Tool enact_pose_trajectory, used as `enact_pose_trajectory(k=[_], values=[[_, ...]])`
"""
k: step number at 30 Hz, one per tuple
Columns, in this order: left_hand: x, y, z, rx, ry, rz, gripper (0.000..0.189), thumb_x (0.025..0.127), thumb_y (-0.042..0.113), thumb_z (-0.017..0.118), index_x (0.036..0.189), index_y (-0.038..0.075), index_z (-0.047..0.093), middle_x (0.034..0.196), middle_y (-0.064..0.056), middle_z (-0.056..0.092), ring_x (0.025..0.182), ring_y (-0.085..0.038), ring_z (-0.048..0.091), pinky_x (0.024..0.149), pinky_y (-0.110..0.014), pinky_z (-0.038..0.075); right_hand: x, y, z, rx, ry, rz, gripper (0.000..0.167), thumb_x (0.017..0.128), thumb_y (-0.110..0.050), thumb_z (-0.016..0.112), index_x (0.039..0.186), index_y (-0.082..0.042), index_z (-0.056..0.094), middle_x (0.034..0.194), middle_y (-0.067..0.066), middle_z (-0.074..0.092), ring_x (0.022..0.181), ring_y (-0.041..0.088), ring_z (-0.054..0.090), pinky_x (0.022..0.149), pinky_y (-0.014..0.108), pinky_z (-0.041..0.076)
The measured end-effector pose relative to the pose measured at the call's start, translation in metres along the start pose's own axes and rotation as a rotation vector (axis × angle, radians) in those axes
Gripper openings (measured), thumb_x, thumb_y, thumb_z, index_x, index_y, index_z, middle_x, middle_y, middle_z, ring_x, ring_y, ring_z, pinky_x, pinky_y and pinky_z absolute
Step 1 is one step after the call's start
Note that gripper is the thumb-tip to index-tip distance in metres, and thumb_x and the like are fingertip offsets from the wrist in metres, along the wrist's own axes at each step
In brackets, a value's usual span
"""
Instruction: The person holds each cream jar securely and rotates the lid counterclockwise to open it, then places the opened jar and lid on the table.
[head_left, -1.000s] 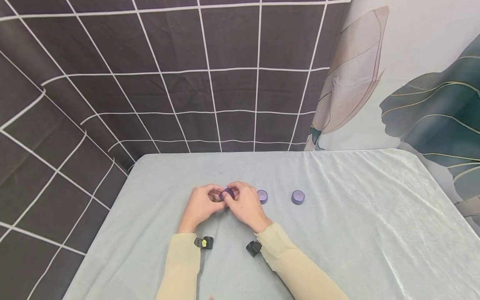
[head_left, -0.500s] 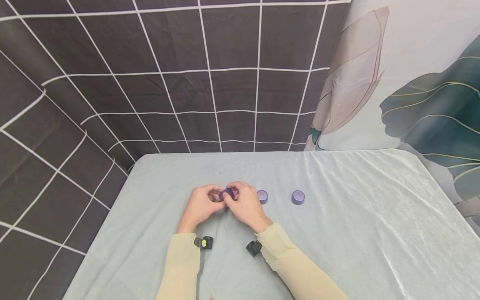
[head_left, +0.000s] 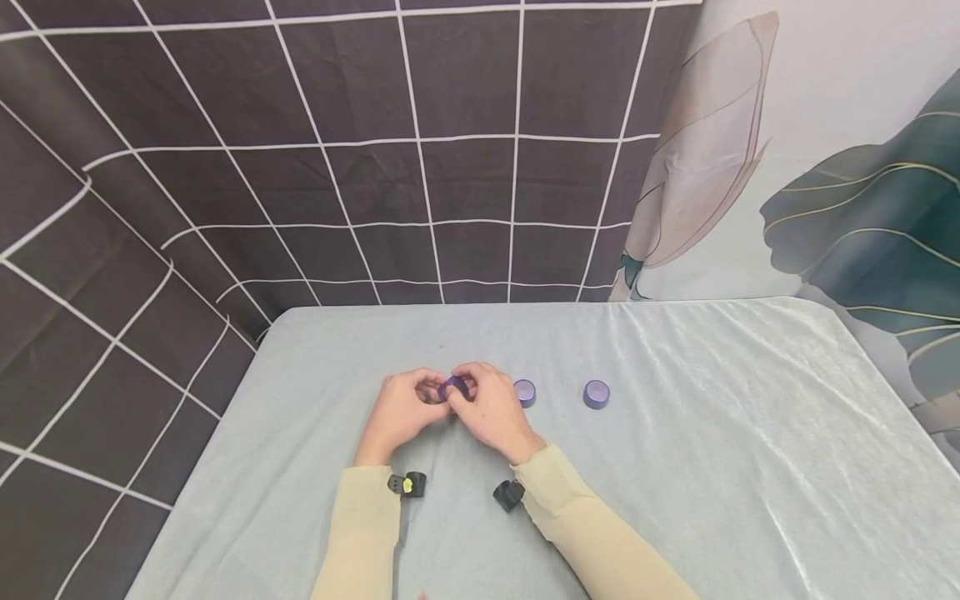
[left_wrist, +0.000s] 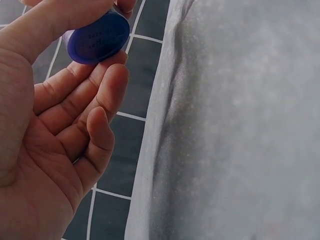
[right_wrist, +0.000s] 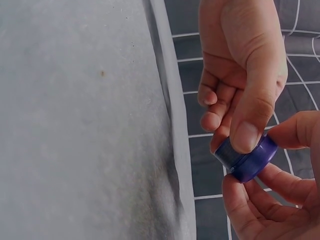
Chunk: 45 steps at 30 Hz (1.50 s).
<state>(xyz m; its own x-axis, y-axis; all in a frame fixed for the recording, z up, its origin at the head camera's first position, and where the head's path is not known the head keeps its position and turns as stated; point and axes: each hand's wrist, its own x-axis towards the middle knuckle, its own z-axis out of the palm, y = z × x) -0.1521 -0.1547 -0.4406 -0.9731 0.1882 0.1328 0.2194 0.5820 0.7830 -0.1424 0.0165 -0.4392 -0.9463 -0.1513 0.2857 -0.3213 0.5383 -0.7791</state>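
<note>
Grid curtain: the dark hanging [head_left: 465, 92] with white lines is seen behind the desk.
Desk: pale cloth is spread over the desk [head_left: 697, 492].
Sleeves: both forearms are covered by cream sleeves [head_left: 360, 533].
Left hand: the held tub is pinched between the thumb and fingertips of the left hand [head_left: 403, 412]; the spare fingers are left loosely bent.
Right hand: the same tub is pinched at its wider purple part by the right hand [head_left: 491, 412], the gap being filled by the tub.
Held tub: the small purple held tub [right_wrist: 257, 162] is kept between the hands, both touching it, so neither is nearer. It is tilted, its printed flat face turned toward the left wrist camera; no long axis can be told.
Loose tubs: the near loose tub [head_left: 525, 393] is placed just beside the right hand, the far loose tub [head_left: 596, 394] further right.
</note>
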Motion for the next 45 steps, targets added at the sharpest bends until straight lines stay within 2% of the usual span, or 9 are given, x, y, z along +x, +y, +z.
enact_pose_trajectory(k=[21, 33, 45], values=[[-0.0004, 0.0005, -0.0016, -0.026, -0.013, 0.011, 0.029, 0.074, 0.017, 0.086, 0.098, 0.007, 0.075, 0.083, 0.002, 0.072, 0.072, -0.01, 0.066, 0.069, -0.027, 0.054, 0.0016, 0.0007, -0.0022, -0.016, -0.031, -0.032, 0.026, 0.085, -0.017, 0.066, 0.108, -0.006, 0.072, 0.091, 0.002, 0.066, 0.08, 0.014, 0.061, 0.073, 0.029, 0.05], [-0.0006, -0.0005, -0.0017, -0.008, -0.016, 0.006, 0.031, 0.074, 0.018, 0.086, 0.1, 0.006, 0.075, 0.084, 0.002, 0.072, 0.072, -0.01, 0.065, 0.07, -0.029, 0.054, 0.0017, 0.0018, -0.0016, 0.01, -0.05, -0.039, 0.026, 0.087, -0.018, 0.071, 0.11, -0.005, 0.07, 0.097, 0.004, 0.067, 0.085, 0.015, 0.064, 0.079, 0.032, 0.052], [-0.0005, -0.0003, -0.0006, -0.009, -0.017, 0.005, 0.031, 0.074, 0.017, 0.086, 0.1, 0.005, 0.074, 0.083, 0.002, 0.072, 0.072, -0.01, 0.065, 0.07, -0.028, 0.054, 0.0006, 0.0009, -0.0026, 0.0, -0.053, -0.059, 0.026, 0.086, -0.016, 0.069, 0.11, -0.005, 0.07, 0.1, 0.004, 0.068, 0.089, 0.018, 0.064, 0.083, 0.037, 0.05]])
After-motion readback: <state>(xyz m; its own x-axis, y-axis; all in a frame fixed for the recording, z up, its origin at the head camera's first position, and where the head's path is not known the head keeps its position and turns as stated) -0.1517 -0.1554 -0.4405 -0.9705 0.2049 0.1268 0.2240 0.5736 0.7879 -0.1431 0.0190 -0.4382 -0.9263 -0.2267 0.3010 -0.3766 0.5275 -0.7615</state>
